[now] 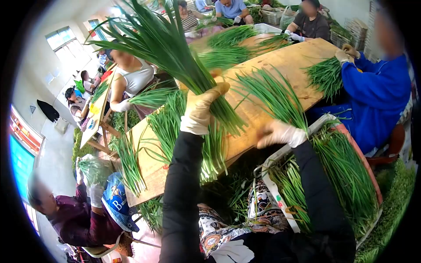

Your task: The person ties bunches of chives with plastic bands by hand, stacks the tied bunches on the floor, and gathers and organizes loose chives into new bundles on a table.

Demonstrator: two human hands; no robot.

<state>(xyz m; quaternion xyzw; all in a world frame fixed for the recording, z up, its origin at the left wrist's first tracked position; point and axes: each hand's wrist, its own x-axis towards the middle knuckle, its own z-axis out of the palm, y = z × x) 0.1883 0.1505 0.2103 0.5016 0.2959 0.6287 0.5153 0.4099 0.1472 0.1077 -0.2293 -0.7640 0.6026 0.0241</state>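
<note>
My left hand [204,105], in a pale glove, is closed round a large bunch of garlic chives [175,61]. It holds the bunch up above the table, with the leaves fanning to the upper left and the pale cut ends pointing down right. My right hand [280,133], also gloved and blurred by motion, is at the table's near edge beside the crate. Its fingers look loosely apart, and nothing shows in them. Just behind it, a loose bundle of chives [276,94] lies on the board. More chives [171,127] lie on the board below and left of my left hand.
The wooden tabletop [250,79] runs away to the upper right. A crate [274,184] full of chives stands at my right. A co-worker in blue [372,96] sits to the right, another in dark red [83,219] at lower left. Other people work behind.
</note>
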